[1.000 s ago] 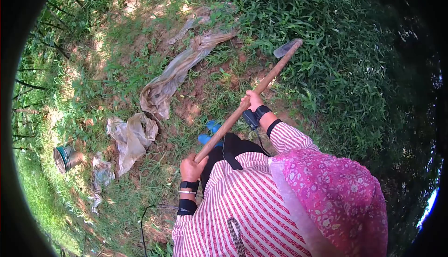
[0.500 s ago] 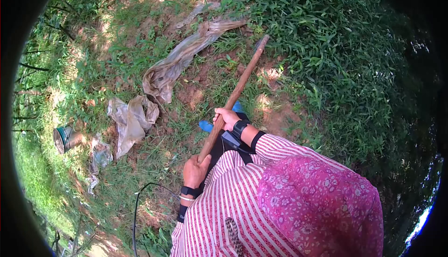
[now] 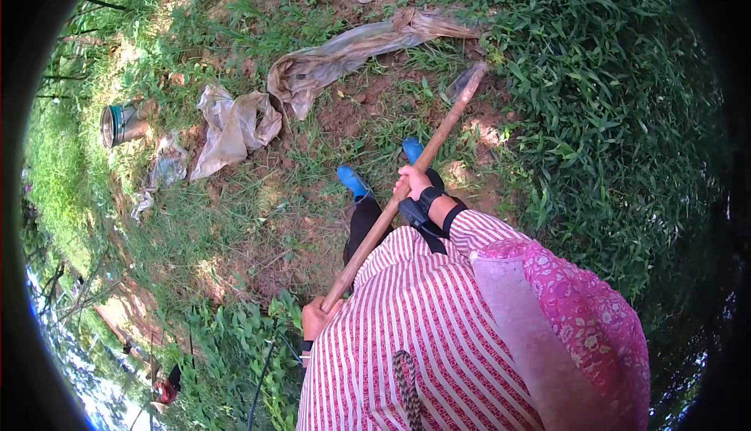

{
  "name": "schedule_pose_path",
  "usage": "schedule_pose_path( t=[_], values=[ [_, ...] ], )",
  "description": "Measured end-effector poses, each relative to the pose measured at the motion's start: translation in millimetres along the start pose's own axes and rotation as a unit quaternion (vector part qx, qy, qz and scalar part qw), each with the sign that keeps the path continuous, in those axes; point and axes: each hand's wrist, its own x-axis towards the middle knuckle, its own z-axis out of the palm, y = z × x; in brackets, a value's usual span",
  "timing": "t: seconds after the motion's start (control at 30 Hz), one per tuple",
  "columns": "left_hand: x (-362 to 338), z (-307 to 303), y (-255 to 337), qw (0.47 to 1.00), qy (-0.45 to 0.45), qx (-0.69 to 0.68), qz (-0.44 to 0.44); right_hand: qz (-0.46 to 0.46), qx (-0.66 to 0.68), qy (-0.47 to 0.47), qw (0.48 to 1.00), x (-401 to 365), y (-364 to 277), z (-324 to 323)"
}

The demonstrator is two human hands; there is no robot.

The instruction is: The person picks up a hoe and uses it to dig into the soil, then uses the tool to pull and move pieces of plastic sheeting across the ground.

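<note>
A long wooden handle (image 3: 375, 231) runs diagonally across the body, with a dull metal blade (image 3: 461, 83) at its far end, on or close to the soil beside the dense leaves. My right hand (image 3: 412, 181) is wrapped round the middle of the handle. Near its lower end my left hand (image 3: 315, 317) grips it, partly hidden by the striped clothing. Blue shoes (image 3: 353, 181) stand on the grass below the handle.
Crumpled plastic sheeting (image 3: 336, 59) stretches over the ground ahead, and another piece (image 3: 235, 130) lies left of it. A bucket-like container (image 3: 113, 126) lies at the left. Dense leafy plants (image 3: 594, 118) grow on the right. A black cable (image 3: 260, 384) hangs at lower left.
The view has shifted, and the sheeting and container appear higher. Both hands still hold the handle; my left hand is lower in view and more covered by clothing. Both blue shoes now show more fully.
</note>
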Motion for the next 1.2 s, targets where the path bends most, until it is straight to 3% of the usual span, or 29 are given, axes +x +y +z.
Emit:
schedule_pose_path(
  t=[0.1, 0.17, 0.2, 0.3, 0.43, 0.57, 0.67, 0.73, 0.8, 0.83, 0.93, 1.0, 1.07, 1.2],
  values=[
    [17.4, 26.0, 32.1, 0.999, 0.030, -0.020, 0.011, -0.035, -0.018, -0.028, 0.999, -10.0, -49.3, -16.3],
    [45.5, 37.3, 73.1, 0.998, 0.004, -0.040, 0.044, -0.068, 0.002, -0.001, 0.998, -18.5, -100.5, -18.1],
    [61.5, 47.0, 88.7, 0.994, 0.034, -0.014, 0.105, -0.088, 0.022, -0.006, 0.996, -21.6, -128.4, -20.8],
    [92.2, 57.2, 159.5, 0.983, 0.025, -0.050, 0.174, -0.178, 0.066, -0.072, 0.979, -34.3, -210.1, -29.1],
    [98.0, 61.5, 221.9, 0.975, 0.025, -0.055, 0.215, -0.244, 0.031, -0.071, 0.967, -50.3, -282.6, -30.4],
    [92.7, 60.2, 207.1, 0.981, -0.009, -0.041, 0.190, -0.203, -0.019, -0.048, 0.978, -6.0, -258.4, -34.2],
    [53.9, 30.7, 153.8, 0.997, -0.020, -0.012, 0.077, -0.118, -0.066, -0.021, 0.991, 19.9, -157.7, -20.1],
    [21.9, 9.7, 113.3, 0.996, 0.033, 0.076, 0.028, -0.096, -0.051, -0.011, 0.994, 21.6, -82.2, -13.8],
    [2.9, -5.2, 75.8, 0.997, 0.026, 0.063, -0.022, 0.020, -0.001, -0.014, 1.000, 10.3, -32.2, -10.7],
    [-4.9, -12.6, 73.6, 0.998, 0.036, 0.031, -0.033, 0.036, -0.019, -0.007, 0.999, 10.6, -17.1, -8.4],
    [-4.0, -11.2, 74.5, 0.997, 0.073, 0.010, -0.033, 0.026, -0.035, 0.021, 0.999, 15.3, -14.2, -3.2],
    [14.4, -1.8, 76.7, 0.998, 0.053, 0.012, 0.026, 0.017, -0.002, 0.046, 0.999, 36.2, -34.5, -13.5],
    [40.4, 26.3, 70.3, 0.996, 0.060, -0.033, 0.050, -0.050, -0.001, 0.044, 0.998, 12.1, -74.7, -12.3],
    [80.6, 58.8, 119.7, 0.994, 0.044, -0.026, 0.100, -0.136, 0.005, 0.038, 0.990, -1.3, -165.7, -21.8]
  ],
)
